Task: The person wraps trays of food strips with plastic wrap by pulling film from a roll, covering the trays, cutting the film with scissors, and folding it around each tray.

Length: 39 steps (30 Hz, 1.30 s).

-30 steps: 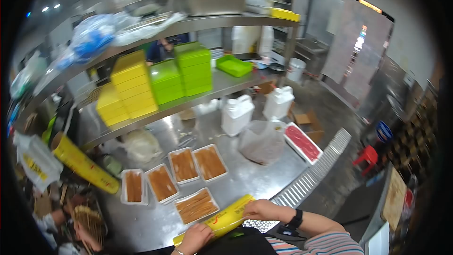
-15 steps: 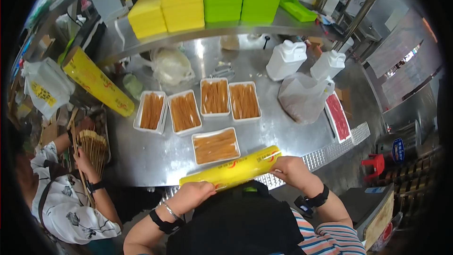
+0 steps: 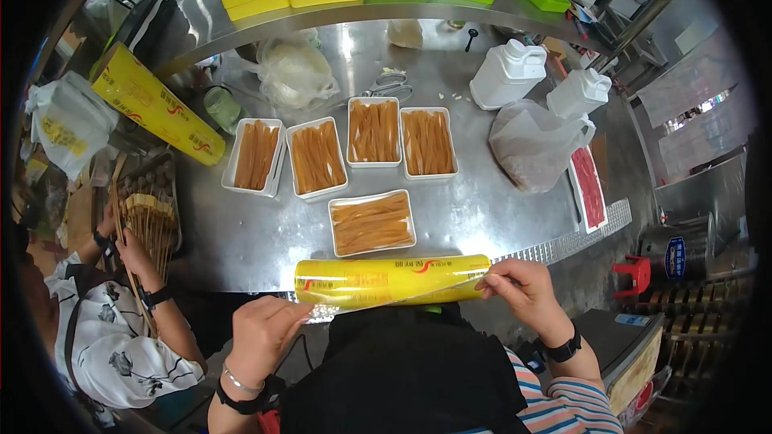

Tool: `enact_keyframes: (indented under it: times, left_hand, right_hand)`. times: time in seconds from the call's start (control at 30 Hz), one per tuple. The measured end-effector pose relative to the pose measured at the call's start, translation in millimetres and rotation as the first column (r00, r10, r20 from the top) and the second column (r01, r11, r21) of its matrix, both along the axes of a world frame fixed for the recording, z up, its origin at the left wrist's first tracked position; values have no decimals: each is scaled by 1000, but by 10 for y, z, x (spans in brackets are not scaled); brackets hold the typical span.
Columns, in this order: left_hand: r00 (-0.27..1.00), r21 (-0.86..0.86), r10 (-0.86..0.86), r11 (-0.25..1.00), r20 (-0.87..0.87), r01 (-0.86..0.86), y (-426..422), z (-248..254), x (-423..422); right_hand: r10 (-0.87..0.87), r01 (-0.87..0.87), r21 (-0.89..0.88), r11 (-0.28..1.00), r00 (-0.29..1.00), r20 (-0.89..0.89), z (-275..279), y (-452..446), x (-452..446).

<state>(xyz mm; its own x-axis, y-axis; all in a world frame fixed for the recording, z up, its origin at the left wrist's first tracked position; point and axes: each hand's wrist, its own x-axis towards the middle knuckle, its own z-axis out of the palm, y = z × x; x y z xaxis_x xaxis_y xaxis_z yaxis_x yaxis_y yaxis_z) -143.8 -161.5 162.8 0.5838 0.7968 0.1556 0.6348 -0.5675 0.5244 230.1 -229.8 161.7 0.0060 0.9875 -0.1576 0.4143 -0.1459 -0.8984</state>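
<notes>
A yellow roll of cling film (image 3: 386, 280) lies across the front edge of the steel table. My left hand (image 3: 265, 329) is closed in a pinch on the film's loose edge, just off the roll's left end. At the other end, my right hand (image 3: 521, 288) pinches the same edge between thumb and fingers. The clear edge runs slantwise between both hands, across the front of the roll. Right behind the roll sits a white tray of brown strips (image 3: 371, 223). Farther back stand several similar trays, among them one tray of strips (image 3: 429, 143) at the right.
At the left stands another yellow film roll (image 3: 157, 104); beside it, a co-worker's hand (image 3: 137, 255) holds skewers. White jugs (image 3: 507, 74), a plastic bag (image 3: 537, 145) and a tray of red meat (image 3: 589, 189) are on the right. A shelf (image 3: 338, 14) with yellow and green boxes crosses the back.
My left hand has moved left and down, off the roll's end. The roll now lies nearly level, and a film edge is stretched between my hands. The view has shifted slightly.
</notes>
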Motion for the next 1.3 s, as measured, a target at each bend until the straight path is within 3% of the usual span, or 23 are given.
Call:
enact_keyframes:
  times: [0.1, 0.17, 0.23, 0.3, 0.33, 0.37, 0.43, 0.5, 0.6, 0.63, 0.7, 0.83, 0.9, 1.0, 1.07, 1.17, 1.23, 1.3]
  left_hand:
    - [998, 83, 64, 995, -7, -63, 42, 308, 43]
    - [997, 47, 69, 996, 24, -70, 43, 365, 0]
    - [976, -67, 137, 990, 169, -127, 60, 381, -30]
    - [974, -58, 118, 992, 195, -109, 208, 369, -33]
    - [942, -326, 219, 936, 255, -130, 310, 285, -81]
    - [900, -570, 331, 813, 284, -120, 429, 190, -104]
    - [837, -605, 373, 794, 400, -65, 795, -39, -30]
    - [724, -723, 454, 686, 519, 89, 1134, -358, 66]
    - [794, -694, 361, 713, 489, 103, 1452, -710, 274]
    - [793, -691, 361, 715, 491, 103, 1522, -965, 296]
    - [890, -374, 337, 903, 306, -214, 1637, -1520, 329]
    - [784, -377, 506, 847, 360, -373, 1400, -1883, 640]
    - [718, -492, 634, 741, 287, -457, 1324, -1901, 714]
    - [707, -486, 631, 749, 317, -451, 1300, -2007, 728]
    - [699, -504, 632, 747, 336, -433, 1272, -2033, 694]
    - [798, -422, 559, 794, 225, -437, 1245, -1859, 680]
    - [837, -474, 503, 803, 215, -361, 1257, -1806, 668]
    - [834, -537, 472, 800, 285, -269, 1304, -1847, 681]
  right_hand:
    - [18, -21, 114, 993, 999, 30, 226, 48, -34]
    - [9, -10, 139, 990, 1000, 12, 303, 69, -57]
    - [2, -1, 167, 986, 1000, -3, 353, 134, -53]
    - [74, -91, 209, 974, 993, 89, 395, 264, -30]
    - [74, -91, 209, 974, 993, 88, 403, 382, -55]
    - [75, -131, 282, 950, 977, 200, 400, 555, -119]
    - [86, -236, 383, 893, 925, 370, 292, 922, -133]
    - [28, -279, 468, 838, 880, 474, -64, 1298, -89]
    - [-74, -360, 653, 666, 840, 538, -534, 1816, -128]
    - [-74, -361, 655, 664, 840, 538, -828, 1897, -126]
    - [72, -108, 286, 952, 989, 132, -1344, 1987, -135]
    - [12, -91, 312, 946, 970, 245, -1546, 1903, -326]
    - [-10, -82, 275, 958, 948, 319, -1742, 1877, -366]
    - [42, -144, 211, 967, 904, 426, -1853, 1835, -404]
    - [32, -120, 205, 971, 921, 387, -1833, 1825, -399]
    - [27, -102, 168, 980, 917, 398, -1676, 1758, -356]
    - [38, -108, 132, 985, 895, 445, -1656, 1703, -301]
    - [21, -61, 102, 993, 935, 354, -1679, 1652, -249]
